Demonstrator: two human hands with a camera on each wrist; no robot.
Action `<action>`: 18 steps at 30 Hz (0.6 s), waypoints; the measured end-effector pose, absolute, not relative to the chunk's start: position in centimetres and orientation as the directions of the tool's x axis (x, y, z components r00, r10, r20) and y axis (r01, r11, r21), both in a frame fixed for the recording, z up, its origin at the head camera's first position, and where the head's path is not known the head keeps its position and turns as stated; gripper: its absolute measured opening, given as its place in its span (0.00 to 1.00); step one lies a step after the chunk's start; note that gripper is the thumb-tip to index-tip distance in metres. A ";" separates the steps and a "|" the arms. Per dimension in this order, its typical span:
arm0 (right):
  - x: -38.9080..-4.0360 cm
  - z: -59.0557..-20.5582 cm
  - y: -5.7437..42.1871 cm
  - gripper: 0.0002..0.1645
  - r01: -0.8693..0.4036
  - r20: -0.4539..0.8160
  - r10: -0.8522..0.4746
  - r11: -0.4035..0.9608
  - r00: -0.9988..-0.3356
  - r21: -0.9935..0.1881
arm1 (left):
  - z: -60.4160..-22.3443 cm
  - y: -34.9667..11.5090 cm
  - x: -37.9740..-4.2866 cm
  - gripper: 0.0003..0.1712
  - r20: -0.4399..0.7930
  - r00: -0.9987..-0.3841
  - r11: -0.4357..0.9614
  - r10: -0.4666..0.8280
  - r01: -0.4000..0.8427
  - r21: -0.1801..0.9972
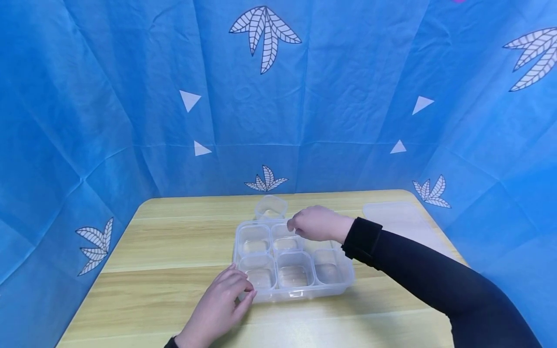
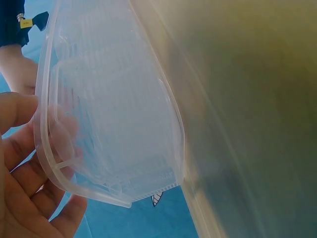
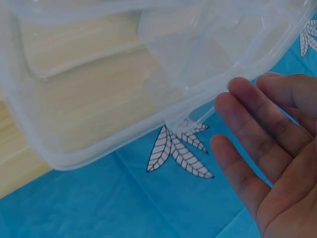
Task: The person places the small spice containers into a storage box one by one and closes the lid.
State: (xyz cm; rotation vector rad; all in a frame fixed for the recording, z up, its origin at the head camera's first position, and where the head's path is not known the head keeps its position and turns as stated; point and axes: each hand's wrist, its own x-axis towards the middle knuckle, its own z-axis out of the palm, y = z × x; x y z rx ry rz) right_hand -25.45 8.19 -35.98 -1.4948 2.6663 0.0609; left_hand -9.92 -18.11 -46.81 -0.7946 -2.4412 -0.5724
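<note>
A large clear plastic container [image 1: 304,293] lies on the table and holds several small clear square boxes in two rows. My left hand [image 1: 219,304] grips its near left corner; in the left wrist view the thumb [image 2: 20,111] meets the rim, and fingers show through the clear wall. My right hand [image 1: 319,223] is over the far side of the container, above the back middle box [image 1: 285,244]. In the right wrist view its fingers [image 3: 262,134] are loosely bent close to the rim, with nothing seen between them. The right hand hides part of the back row.
Behind the container stands another small clear box [image 1: 271,207]. A flat translucent lid [image 1: 402,217] lies at the table's right side, partly behind the right arm. Blue patterned cloth [image 1: 304,111] hangs around the wooden table [image 1: 174,246].
</note>
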 end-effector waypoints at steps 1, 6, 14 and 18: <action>-25.6 -35.8 8.2 0.11 -0.850 -0.092 -0.847 0.526 -0.523 -0.018 | -46.8 -18.1 -9.9 0.08 0.577 -0.702 0.742 0.417 0.630 0.230; -26.4 -34.8 8.4 0.12 -0.838 -0.096 -0.837 0.545 -0.539 -0.041 | -46.8 -18.1 -9.9 0.08 0.575 -0.705 0.746 0.415 0.626 0.228; -28.2 -33.9 8.7 0.11 -0.816 -0.110 -0.818 0.574 -0.565 -0.074 | -46.7 -18.1 -9.8 0.08 0.577 -0.705 0.748 0.412 0.623 0.228; -29.2 -33.6 8.7 0.12 -0.800 -0.094 -0.800 0.598 -0.592 -0.051 | -46.6 -18.1 -9.8 0.08 0.576 -0.704 0.742 0.415 0.628 0.233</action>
